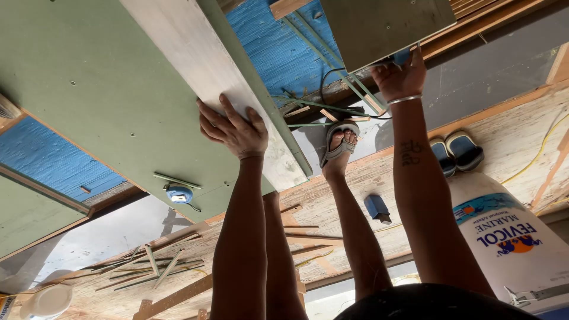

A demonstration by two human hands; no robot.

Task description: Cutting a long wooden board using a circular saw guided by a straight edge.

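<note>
Overhead, the left hand [232,129] lies flat with fingers spread wide on the pale edge face of a long green board [112,95], close to that board's end corner. Beyond that corner lies a gap, with thin green strips [320,106] crossing it. The right hand [398,74] grips the lower edge of a smaller greenish panel [379,24], fingers curled narrowly around it, well apart from the board. A sandalled foot [339,145] stands between them.
</note>
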